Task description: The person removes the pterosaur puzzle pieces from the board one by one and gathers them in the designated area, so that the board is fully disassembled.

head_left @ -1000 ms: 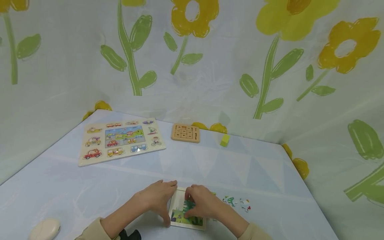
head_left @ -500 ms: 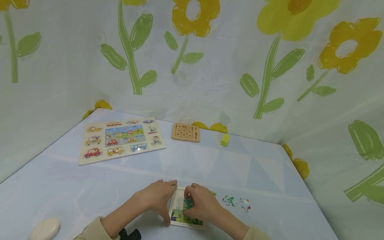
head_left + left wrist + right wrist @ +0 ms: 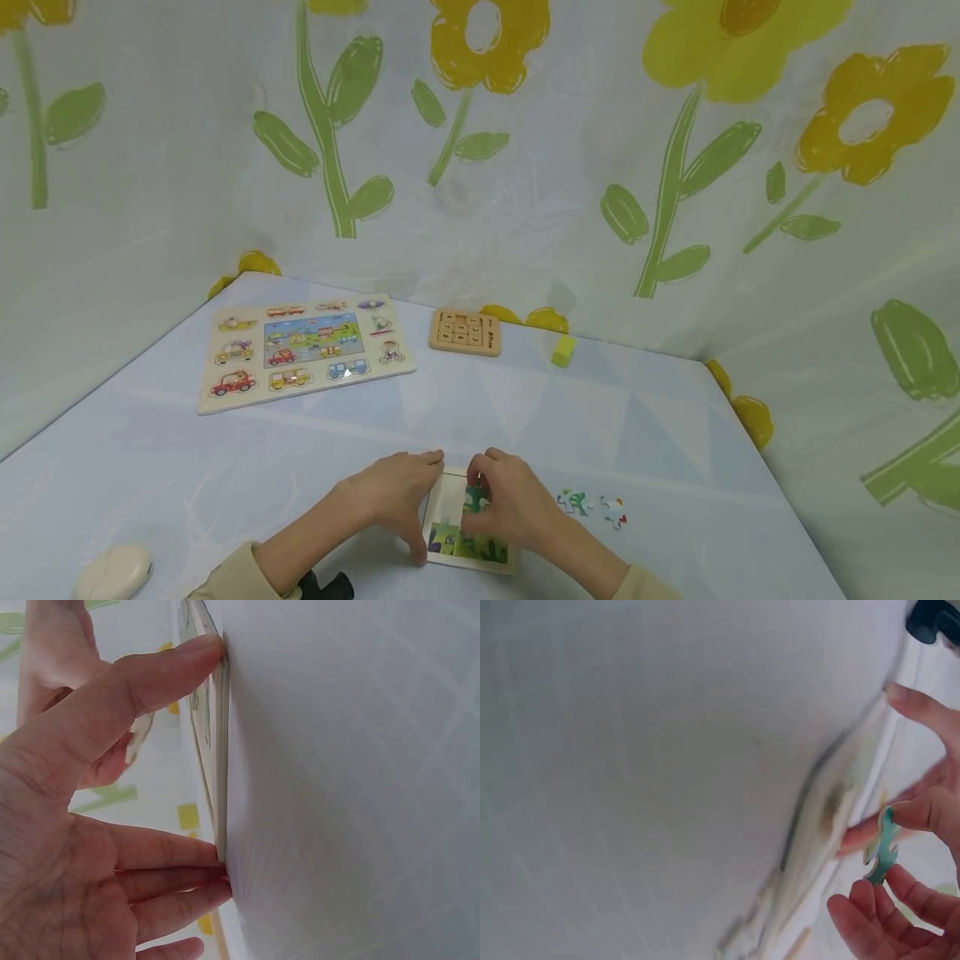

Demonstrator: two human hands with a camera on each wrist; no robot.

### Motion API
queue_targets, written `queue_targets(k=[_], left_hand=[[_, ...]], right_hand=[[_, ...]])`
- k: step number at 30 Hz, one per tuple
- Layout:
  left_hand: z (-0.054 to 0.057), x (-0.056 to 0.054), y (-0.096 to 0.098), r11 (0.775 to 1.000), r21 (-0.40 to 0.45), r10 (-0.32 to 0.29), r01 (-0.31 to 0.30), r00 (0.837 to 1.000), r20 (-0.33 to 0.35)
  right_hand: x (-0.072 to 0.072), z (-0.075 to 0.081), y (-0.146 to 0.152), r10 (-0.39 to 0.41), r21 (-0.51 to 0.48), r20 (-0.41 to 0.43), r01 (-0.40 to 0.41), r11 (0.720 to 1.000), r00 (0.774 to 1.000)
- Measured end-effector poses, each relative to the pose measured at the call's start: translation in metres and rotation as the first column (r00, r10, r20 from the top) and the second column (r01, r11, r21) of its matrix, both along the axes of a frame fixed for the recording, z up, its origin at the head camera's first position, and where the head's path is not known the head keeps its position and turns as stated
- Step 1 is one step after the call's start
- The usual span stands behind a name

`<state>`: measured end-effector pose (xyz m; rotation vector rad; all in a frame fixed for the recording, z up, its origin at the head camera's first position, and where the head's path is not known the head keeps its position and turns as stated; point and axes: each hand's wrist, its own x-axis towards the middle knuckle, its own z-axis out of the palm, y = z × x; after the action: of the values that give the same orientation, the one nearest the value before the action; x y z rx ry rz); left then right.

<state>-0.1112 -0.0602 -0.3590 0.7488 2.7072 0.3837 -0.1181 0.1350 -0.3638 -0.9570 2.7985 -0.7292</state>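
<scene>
In the head view, a shallow wooden puzzle tray [image 3: 450, 487] lies on the table, with green jigsaw pieces [image 3: 468, 546] along its near side. My left hand [image 3: 393, 500] is spread along the tray's left edge, thumb at the near corner and fairly straight fingers at the far one. The left wrist view shows thumb and fingertips against the tray's rim [image 3: 219, 772]. My right hand [image 3: 513, 500] pinches a green puzzle piece [image 3: 476, 498] over the tray. The right wrist view shows this piece tilted on edge between thumb and fingers, raised off the tray.
Two loose jigsaw pieces [image 3: 612, 512] lie right of the tray. Farther back are a vehicle puzzle board [image 3: 255, 400], a wooden number puzzle [image 3: 465, 332] and a yellow-green block [image 3: 562, 350]. A white oval object [image 3: 112, 573] and a black object [image 3: 327, 587] lie near the front edge.
My right hand has shifted slightly away and to the right over the tray, with the green puzzle piece in its pinch. My left hand stays at the tray's edge.
</scene>
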Motion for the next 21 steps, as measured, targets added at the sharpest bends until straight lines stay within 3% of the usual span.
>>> queue_targets(k=[8,21], left_hand=[[-0.001,-0.001,-0.002,1.0,-0.005,0.011,-0.011,1.0,0.005],[-0.001,0.0,0.001,1.0,-0.007,0.017,-0.017,1.0,0.009]], right_hand=[[-0.002,0.008,0.015,0.028,-0.077,-0.066,-0.033,0.997,0.997],[0.005,0.012,0.046,-0.035,-0.055,-0.026,0.033,0.998,0.999]])
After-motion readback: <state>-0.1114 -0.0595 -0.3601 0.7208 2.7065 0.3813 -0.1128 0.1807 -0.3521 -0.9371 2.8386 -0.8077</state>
